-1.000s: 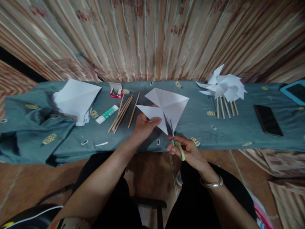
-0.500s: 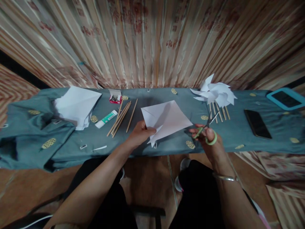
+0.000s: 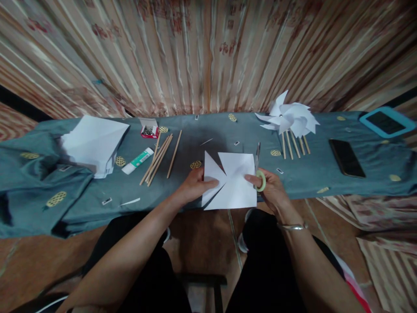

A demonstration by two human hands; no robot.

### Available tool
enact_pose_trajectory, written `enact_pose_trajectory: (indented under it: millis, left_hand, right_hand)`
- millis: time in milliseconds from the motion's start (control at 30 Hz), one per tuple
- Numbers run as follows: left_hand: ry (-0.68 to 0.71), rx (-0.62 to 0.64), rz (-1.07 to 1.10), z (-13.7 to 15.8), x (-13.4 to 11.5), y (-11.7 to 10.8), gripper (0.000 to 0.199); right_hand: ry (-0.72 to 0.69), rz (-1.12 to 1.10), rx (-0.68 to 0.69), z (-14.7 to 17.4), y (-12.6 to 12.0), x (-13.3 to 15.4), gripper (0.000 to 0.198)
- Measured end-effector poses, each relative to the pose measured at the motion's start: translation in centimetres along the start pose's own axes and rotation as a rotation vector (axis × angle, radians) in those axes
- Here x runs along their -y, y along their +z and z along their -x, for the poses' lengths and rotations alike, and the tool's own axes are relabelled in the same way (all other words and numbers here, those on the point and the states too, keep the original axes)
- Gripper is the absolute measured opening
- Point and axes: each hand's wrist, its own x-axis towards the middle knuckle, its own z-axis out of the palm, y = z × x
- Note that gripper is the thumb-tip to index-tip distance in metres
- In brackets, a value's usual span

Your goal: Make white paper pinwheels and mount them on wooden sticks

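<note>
A square of white paper (image 3: 239,184) is held up at the table's front edge, with two slits running inward from its left corners toward the middle. My left hand (image 3: 197,184) pinches its left flap between thumb and fingers. On the opposite side, my right hand (image 3: 273,188) has its thumb on the paper and keeps green-handled scissors (image 3: 261,180) in its grip, blades pointing away from me. The fingers behind the paper are hidden. A thin white paper sliver (image 3: 206,141) lies on the cloth beyond.
Wooden sticks (image 3: 159,158), a glue stick (image 3: 138,161), a red box of small metal pins (image 3: 150,130) and stacked white paper (image 3: 94,143) lie left. Paper pinwheels (image 3: 298,119) on sticks, a phone (image 3: 347,158) and a blue-framed tablet (image 3: 387,121) lie right. A curtain (image 3: 208,56) hangs behind.
The paper has turned from a slanted diamond to a squared position, showing its slits. My right hand has moved left with the scissors and taken hold of the paper's right side.
</note>
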Motion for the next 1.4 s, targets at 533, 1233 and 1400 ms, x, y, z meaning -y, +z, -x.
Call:
enact_pose_trajectory:
  millis: [533, 1233, 1400]
  left_hand:
    - [-0.052, -0.177, 0.695, -0.9, -0.5, 4.2, 0.042]
    - [0.008, -0.592, 0.881, -2.3, -3.4, 0.3, 0.015]
    - [0.013, -0.561, 0.867, -2.3, -3.2, 0.9, 0.013]
  right_hand:
    - [-0.218, -0.347, -0.191, -2.1, 4.2, -0.6, 0.032]
    - [0.044, 0.266, 0.548, 3.6, 1.8, -0.8, 0.062]
    - [0.052, 0.311, 0.534, 3.5, 2.3, -0.8, 0.06]
